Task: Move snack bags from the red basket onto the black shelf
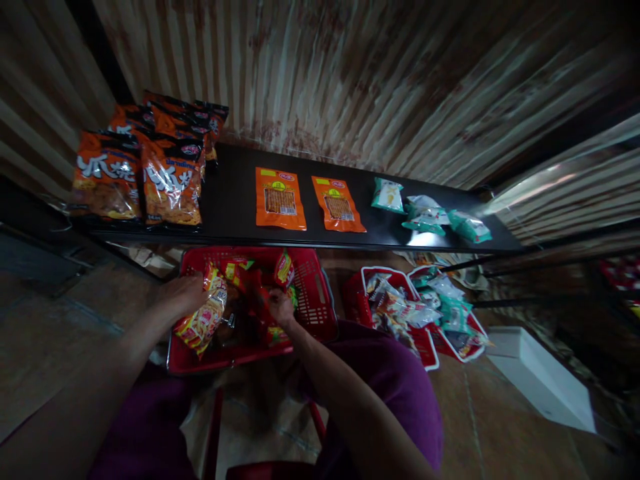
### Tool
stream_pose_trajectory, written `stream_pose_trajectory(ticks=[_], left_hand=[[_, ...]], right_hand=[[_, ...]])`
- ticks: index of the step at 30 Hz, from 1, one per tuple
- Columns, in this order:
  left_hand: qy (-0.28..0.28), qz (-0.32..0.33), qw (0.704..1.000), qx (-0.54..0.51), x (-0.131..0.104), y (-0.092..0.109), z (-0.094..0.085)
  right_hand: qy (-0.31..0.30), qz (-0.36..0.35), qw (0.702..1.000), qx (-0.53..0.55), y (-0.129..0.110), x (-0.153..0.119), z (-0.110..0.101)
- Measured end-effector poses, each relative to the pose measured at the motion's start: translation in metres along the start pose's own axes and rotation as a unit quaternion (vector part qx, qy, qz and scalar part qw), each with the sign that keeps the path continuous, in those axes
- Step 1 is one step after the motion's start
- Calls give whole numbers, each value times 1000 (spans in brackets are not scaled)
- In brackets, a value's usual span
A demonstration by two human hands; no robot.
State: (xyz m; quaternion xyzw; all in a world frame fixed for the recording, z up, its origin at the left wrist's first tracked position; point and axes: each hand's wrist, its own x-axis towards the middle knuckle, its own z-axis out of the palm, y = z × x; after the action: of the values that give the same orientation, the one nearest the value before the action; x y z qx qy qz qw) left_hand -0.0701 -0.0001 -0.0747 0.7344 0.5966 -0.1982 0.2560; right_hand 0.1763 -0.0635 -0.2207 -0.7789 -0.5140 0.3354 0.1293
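Observation:
A red basket [314, 293] holding several snack packets is below the shelf's front edge. My left hand [189, 293] is at the basket's left side, closed on the upper edge of a yellow and red noodle packet [204, 320]. My right hand [281, 307] reaches into the middle of the basket, its fingers bent against red packaging [260, 300]; what it grips is too dark to make out. Beside that hand a small yellow and red packet [284, 269] stands near the basket's back wall.
On the black shelf [235, 193] are orange and black snack bags [173, 180], two flat orange packets [281, 200] and several green-white packets [424, 215]. Two smaller red baskets [431, 357] with packets and a white box [540, 377] stand at the right.

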Motion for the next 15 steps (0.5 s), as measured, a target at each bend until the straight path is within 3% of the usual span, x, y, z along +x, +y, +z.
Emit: stream_pose_trajectory(ticks=[7, 15], left_hand=[[8, -16, 1000, -16, -4, -6, 1], [-1, -27, 1000, -12, -12, -8, -6]], right_hand=[[79, 75, 993, -35, 14, 16, -49], [83, 55, 992, -79, 11, -1, -44]])
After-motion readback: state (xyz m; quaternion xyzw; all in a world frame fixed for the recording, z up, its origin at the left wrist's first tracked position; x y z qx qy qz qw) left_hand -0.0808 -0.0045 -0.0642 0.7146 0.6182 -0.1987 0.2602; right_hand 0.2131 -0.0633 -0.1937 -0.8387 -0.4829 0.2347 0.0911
